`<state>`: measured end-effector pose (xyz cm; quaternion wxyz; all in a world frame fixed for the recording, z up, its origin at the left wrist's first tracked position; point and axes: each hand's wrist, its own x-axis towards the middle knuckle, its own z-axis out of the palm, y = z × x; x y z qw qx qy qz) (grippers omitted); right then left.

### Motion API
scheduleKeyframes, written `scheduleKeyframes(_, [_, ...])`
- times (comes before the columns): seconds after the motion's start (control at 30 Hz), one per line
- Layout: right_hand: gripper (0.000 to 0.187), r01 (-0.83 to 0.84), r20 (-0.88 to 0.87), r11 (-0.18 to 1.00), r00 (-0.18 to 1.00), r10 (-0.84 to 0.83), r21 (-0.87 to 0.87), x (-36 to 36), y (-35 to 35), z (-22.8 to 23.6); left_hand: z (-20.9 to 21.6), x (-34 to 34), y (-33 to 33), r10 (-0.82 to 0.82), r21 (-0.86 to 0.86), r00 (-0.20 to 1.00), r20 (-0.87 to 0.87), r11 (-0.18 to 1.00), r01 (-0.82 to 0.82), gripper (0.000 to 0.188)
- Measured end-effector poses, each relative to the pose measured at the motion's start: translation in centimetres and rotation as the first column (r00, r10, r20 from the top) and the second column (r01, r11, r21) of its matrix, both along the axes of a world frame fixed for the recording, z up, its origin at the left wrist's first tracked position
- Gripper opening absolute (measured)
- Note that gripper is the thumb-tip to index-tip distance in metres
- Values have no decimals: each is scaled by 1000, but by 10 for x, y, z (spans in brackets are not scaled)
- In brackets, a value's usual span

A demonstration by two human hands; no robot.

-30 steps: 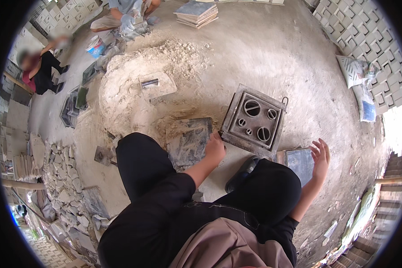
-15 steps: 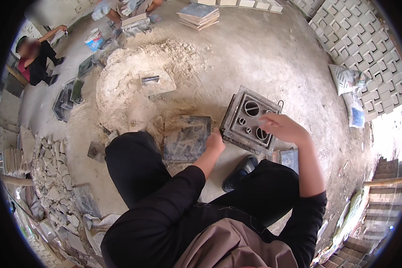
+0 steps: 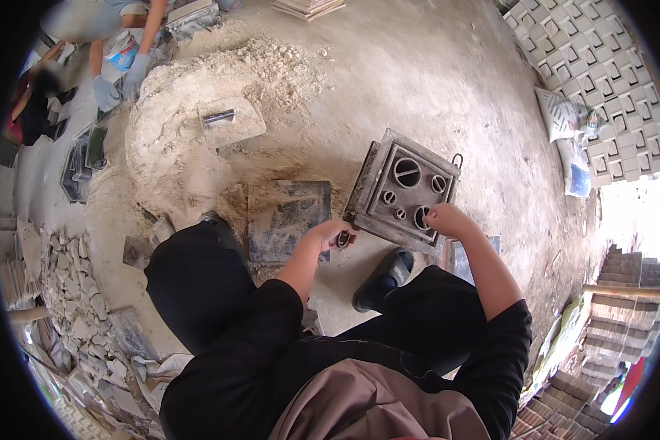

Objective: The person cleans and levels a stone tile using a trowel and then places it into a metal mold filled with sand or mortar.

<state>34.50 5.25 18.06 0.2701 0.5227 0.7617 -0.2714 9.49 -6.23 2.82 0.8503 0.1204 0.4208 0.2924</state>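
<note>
A square metal mould [image 3: 411, 192] sits tilted on the ground in front of me. Its top has several round openings of different sizes, each with a bar across it. My left hand [image 3: 328, 236] is closed around a metal loop handle [image 3: 342, 239] at the mould's near left corner. At the near right opening [image 3: 421, 218], my right hand [image 3: 447, 221] is pinched on the bar, its fingertips partly hidden. A wire loop [image 3: 457, 163] sticks out at the mould's far right side.
A dusty flat plate [image 3: 290, 220] lies left of the mould, with a pale powder heap [image 3: 169, 117] beyond. On the heap rests a board [image 3: 235, 126]. A co-worker's gloved hands [image 3: 121, 86] reach down at the far left. Broken pieces [image 3: 81, 286] pile at left; sacks [image 3: 565, 136] stand right.
My right hand has come down from above the mould onto the near right opening. My left hand has shifted onto the loop handle. The co-worker's gloved hands have reached lower; the view has shifted.
</note>
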Motion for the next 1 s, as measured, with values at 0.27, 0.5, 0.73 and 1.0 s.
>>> scheduleKeyframes(0.27, [30, 14, -26, 978, 1000, -8, 206, 28, -13, -42, 20, 56, -11, 277, 291, 90, -957, 915, 278, 34])
scheduleKeyframes(0.5, [29, 72, -23, 974, 997, -69, 213, 3, -14, -37, -45, 9, -8, 106, 73, 969, 222, 989, -125, 18])
scheduleKeyframes(0.73, [26, 136, -109, 939, 988, -107, 317, 17, -14, -57, -15, 18, -8, 197, -238, 940, 280, 962, -131, 15])
scheduleKeyframes(1.0, [30, 201, 29, 916, 974, -225, 348, -11, -25, -38, 18, 0, 33, 413, 480, 463, -784, 877, 29, 56])
